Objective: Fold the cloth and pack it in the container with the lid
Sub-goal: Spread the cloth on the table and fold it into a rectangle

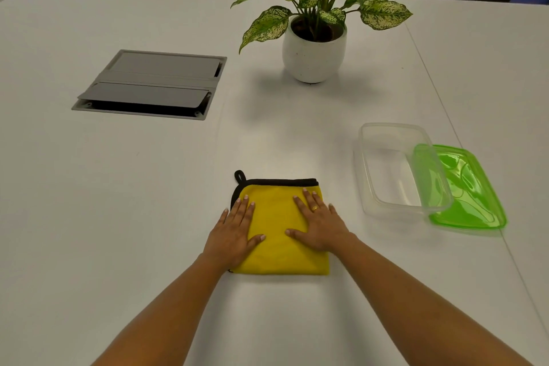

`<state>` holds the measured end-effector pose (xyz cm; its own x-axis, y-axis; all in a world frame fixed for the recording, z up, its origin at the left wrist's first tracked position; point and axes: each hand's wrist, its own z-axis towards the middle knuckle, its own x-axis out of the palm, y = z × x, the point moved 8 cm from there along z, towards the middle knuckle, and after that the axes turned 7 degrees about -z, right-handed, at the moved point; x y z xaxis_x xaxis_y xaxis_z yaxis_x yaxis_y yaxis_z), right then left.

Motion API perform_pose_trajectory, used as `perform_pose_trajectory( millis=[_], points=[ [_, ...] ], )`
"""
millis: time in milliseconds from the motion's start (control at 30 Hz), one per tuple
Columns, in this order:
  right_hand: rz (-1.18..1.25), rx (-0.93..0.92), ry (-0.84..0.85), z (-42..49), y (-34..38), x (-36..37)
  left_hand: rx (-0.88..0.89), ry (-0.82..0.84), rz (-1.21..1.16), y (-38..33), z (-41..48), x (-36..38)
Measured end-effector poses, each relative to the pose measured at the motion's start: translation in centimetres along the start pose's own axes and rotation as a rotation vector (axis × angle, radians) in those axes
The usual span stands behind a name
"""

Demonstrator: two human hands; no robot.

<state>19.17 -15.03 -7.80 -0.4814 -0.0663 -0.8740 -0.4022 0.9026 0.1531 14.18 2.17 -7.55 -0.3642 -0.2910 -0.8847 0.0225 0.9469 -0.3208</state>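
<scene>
A yellow cloth (276, 217) with black trim and a black loop at its far left corner lies folded into a square on the white table. My left hand (234, 235) presses flat on its left side, fingers straight. My right hand (319, 227), with a ring on one finger, lies flat on the cloth's right side. To the right stands a clear plastic container (395, 169), open and empty. Its near right part rests on the green lid (472, 196), which lies flat on the table.
A potted plant in a white pot (313, 53) stands behind the cloth. A grey cable hatch (151, 85) is set into the table at the far left, one flap raised. The table's right edge (505, 246) runs just past the lid.
</scene>
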Motion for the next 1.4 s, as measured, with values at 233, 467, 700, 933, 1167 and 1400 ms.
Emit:
perform_pose_trajectory(
  millis=[233,467,700,933,1167,1400],
  points=[
    [-0.017,0.061,-0.073,-0.6,-1.6,-0.7,-0.013,-0.028,0.047,0.2,-0.2,-0.8],
    [-0.026,-0.095,-0.189,0.4,5.3,-1.8,0.022,-0.107,0.049,-1.5,1.8,-2.0],
    [-0.03,-0.029,-0.019,2.0,6.3,-1.3,-0.025,-0.043,0.052,-1.4,2.7,-1.1],
    [-0.005,0.022,-0.011,1.3,1.5,-1.0,0.029,-0.018,0.101,0.8,1.6,-1.1],
    [-0.113,-0.225,-0.17,-2.6,-1.6,0.1,0.333,0.075,0.184,1.4,-2.3,-0.1],
    [-0.194,-0.423,-0.165,-6.7,-2.1,0.9,0.453,0.15,0.162,1.4,-3.9,0.6]
  ],
)
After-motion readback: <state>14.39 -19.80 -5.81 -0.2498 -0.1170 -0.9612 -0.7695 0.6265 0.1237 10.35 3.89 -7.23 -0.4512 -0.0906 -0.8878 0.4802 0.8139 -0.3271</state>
